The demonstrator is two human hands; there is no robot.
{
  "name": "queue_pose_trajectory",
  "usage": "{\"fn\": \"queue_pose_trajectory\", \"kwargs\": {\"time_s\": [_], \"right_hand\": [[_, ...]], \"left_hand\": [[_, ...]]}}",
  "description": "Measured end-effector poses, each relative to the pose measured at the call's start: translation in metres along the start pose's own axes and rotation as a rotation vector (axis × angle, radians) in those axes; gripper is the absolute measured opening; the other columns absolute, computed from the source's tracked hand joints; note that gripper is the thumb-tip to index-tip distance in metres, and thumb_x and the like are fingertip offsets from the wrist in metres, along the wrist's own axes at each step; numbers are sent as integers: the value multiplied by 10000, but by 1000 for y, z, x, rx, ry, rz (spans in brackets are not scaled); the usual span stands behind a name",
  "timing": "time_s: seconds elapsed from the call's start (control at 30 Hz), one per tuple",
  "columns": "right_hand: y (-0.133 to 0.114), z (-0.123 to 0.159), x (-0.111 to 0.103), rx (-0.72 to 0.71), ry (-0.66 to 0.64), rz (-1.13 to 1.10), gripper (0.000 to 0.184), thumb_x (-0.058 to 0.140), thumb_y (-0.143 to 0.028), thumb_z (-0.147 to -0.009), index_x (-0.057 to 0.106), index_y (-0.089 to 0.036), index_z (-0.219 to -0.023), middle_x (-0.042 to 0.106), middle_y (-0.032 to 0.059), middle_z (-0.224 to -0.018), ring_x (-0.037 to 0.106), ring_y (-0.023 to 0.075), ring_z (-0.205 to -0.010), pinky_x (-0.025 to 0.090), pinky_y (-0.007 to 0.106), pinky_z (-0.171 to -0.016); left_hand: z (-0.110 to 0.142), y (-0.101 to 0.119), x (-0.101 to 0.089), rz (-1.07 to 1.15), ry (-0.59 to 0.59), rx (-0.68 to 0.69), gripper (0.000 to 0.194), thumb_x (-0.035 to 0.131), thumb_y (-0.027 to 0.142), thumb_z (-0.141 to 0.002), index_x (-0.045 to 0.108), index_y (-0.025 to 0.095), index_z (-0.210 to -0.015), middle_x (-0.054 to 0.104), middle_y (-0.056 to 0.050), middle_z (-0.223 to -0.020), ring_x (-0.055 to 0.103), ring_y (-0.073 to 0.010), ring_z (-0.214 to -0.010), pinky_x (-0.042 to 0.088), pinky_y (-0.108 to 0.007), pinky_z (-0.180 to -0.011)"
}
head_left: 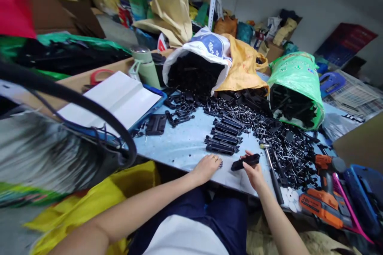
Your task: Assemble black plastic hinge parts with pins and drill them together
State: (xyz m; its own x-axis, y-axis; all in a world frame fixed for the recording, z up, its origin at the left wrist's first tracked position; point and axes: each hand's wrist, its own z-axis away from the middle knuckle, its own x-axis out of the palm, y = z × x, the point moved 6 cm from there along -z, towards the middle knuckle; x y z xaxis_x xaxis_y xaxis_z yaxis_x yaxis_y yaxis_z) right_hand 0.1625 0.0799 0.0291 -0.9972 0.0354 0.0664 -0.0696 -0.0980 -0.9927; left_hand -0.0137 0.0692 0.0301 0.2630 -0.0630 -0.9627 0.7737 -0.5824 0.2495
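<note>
In my right hand (253, 172) is a black oblong plastic part (245, 162), gripped between thumb and fingers and tilted just above the table's front edge. My left hand (207, 168) rests at the same edge, fingers curled together; small dark bits show at its fingertips, too small to name. Just beyond both hands lies a row of several similar long black plastic parts (223, 145). A hammer (273, 171) with a black handle lies to the right of my right hand. Past it spreads a heap of screws and small black pieces (287, 155).
An orange cordless drill (324, 195) stands at the right. Behind the heap, a white sack (197, 53), a yellow bag (243, 63) and a green bag (296, 73) lie on their sides. An open notebook (119, 95) and a green flask (146, 63) are at left. A black cable (89, 107) arcs across the left.
</note>
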Motion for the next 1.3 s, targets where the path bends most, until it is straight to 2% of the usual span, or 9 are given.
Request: {"fn": "queue_pose_trajectory", "kwargs": {"time_s": [0.23,0.43,0.57,0.63,0.73,0.87,1.0,1.13,1.3], "right_hand": [[6,11,19,-159,-48,186,435,688,-442,-632,547,-245,-994,610,77,-1068,575,233,-1018,455,425,-901],[-10,30,-11,-366,-127,789,330,630,-468,-716,599,-204,-912,650,86,-913,605,252,-934,477,461,-855],[-10,31,22,-448,-282,1103,376,560,-434,-786,614,-198,-1074,619,120,-1074,499,299,-1125,301,574,-1012],[-11,24,44,-414,-252,1034,405,491,-435,-829,590,-194,-1138,615,124,-1062,526,276,-1082,347,543,-992],[-9,13,61,-211,-139,653,498,366,-495,-872,477,-224,-1275,619,83,-972,610,179,-789,535,382,-736],[-5,13,77,31,-213,234,579,380,-554,-847,378,-263,-1347,616,22,-853,534,82,-529,504,227,-483],[-16,14,76,-46,-321,281,564,533,-507,-785,453,-285,-1298,596,29,-995,504,54,-528,506,215,-489],[-27,14,73,-167,-420,431,534,543,-472,-800,478,-257,-1285,559,58,-1063,491,42,-521,511,222,-506],[-42,16,76,-383,-324,544,531,466,-473,-855,424,-238,-1329,572,68,-994,544,96,-637,528,252,-595]], "left_hand": [[16,-20,1,62,112,-57,273,403,86,-836,553,139,-1059,620,-92,-886,582,-200,-852,491,-325,-726],[29,-48,-11,461,359,-193,288,410,225,-861,549,159,-1104,615,-94,-978,595,-195,-913,503,-332,-794],[27,-41,-15,729,402,-234,287,444,273,-848,597,164,-1065,619,-71,-912,601,-182,-875,497,-323,-803],[26,-33,-17,827,424,-253,297,436,290,-854,615,167,-1057,611,-60,-877,600,-169,-838,494,-313,-790],[24,-22,-15,1002,396,-298,346,433,329,-859,597,167,-1116,586,-33,-839,564,-104,-603,498,-256,-624],[22,-14,-18,1122,392,-326,372,474,358,-838,591,170,-1138,574,-21,-830,521,-77,-536,467,-218,-540],[25,-13,-33,924,452,-277,336,481,317,-835,615,175,-1109,590,-38,-828,571,-141,-777,483,-262,-733],[30,-10,-43,756,509,-236,335,447,308,-858,605,185,-1127,574,-35,-822,564,-133,-759,481,-249,-707],[30,3,-52,675,711,-228,332,406,302,-892,589,194,-1148,559,-34,-809,552,-120,-734,475,-235,-663]]}}
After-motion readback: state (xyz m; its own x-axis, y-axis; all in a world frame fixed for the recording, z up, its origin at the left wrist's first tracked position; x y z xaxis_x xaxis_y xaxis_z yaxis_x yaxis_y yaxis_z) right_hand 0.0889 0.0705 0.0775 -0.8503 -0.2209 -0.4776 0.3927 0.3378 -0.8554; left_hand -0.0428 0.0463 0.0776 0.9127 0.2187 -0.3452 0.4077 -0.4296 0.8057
